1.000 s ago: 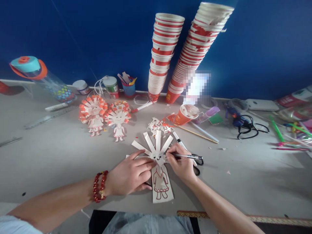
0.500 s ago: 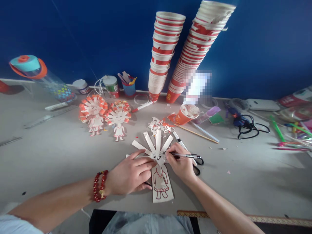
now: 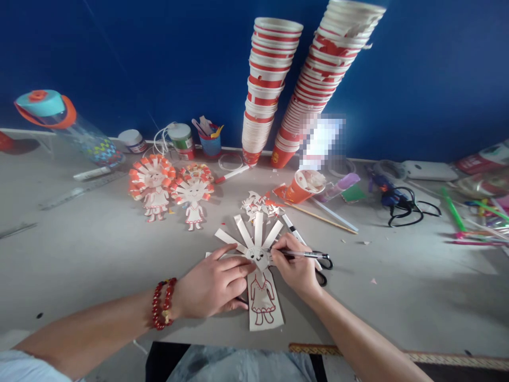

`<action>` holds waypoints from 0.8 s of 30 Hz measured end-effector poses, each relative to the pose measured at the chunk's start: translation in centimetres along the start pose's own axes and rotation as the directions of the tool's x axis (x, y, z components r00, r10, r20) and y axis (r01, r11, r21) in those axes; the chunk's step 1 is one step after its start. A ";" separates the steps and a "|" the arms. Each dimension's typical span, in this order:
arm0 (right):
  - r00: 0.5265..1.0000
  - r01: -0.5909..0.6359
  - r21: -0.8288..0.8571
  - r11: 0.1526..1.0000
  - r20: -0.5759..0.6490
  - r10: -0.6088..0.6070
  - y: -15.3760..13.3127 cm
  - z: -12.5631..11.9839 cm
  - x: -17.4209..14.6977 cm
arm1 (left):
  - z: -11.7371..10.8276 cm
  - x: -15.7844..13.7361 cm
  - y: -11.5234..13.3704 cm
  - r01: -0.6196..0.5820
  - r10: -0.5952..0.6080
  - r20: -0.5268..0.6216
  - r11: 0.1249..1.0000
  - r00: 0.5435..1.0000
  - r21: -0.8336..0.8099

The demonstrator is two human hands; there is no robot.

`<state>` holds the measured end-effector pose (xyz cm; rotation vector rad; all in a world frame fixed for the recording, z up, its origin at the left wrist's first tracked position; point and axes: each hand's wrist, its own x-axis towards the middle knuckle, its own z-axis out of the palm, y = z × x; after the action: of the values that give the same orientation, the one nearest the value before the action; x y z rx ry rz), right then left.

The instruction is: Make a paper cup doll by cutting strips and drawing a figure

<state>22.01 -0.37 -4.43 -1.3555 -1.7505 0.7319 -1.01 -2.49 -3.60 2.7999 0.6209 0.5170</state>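
A paper doll (image 3: 262, 297) with a red-outlined dress lies near the table's front edge. Its round head (image 3: 257, 257) carries a drawn face, and white paper strips (image 3: 259, 229) fan out above. My left hand (image 3: 214, 284) lies over the doll's left side, fingers stretched out flat and touching the head. Closed around a pen (image 3: 304, 254), my right hand (image 3: 296, 270) rests at the head's right side, with the pen tip at its edge. Black scissor handles (image 3: 326, 261) show beside the right hand; the rest is partly hidden.
Behind lie paper scraps (image 3: 258, 206), a wooden stick (image 3: 322, 216) and a paper cup (image 3: 304, 185). Two tall cup stacks (image 3: 262, 95) stand at the wall. Finished-looking paper dolls (image 3: 155, 185) lie left. A bottle (image 3: 87, 132) stands far left, and black-corded items (image 3: 405, 204) lie right.
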 end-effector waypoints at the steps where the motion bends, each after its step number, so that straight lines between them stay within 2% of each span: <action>1: 1.000 0.001 -0.001 1.000 0.000 -0.001 0.0 0.0 0.0 | 0.0 0.0 0.0 -0.003 0.003 -0.002 1.000 1.000 0.001; 10: 1.000 0.023 0.015 1.000 -0.001 -0.023 -0.3 -0.1 0.0 | 0.1 0.0 0.0 -0.006 0.006 -0.005 1.000 1.000 0.006; 15: 0.999 0.009 0.004 1.000 -0.044 -0.009 -0.2 -0.1 0.1 | 0.1 0.0 0.0 0.004 -0.004 -0.015 1.000 1.000 -0.008; 24: 1.000 0.006 0.005 1.000 -0.017 -0.006 0.2 0.2 0.0 | -0.1 0.0 0.0 0.000 0.000 0.002 1.000 1.000 -0.002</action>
<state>21.94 -0.37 -4.67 -1.3490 -1.7376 0.7182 -0.99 -2.51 -3.53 2.7976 0.6201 0.5147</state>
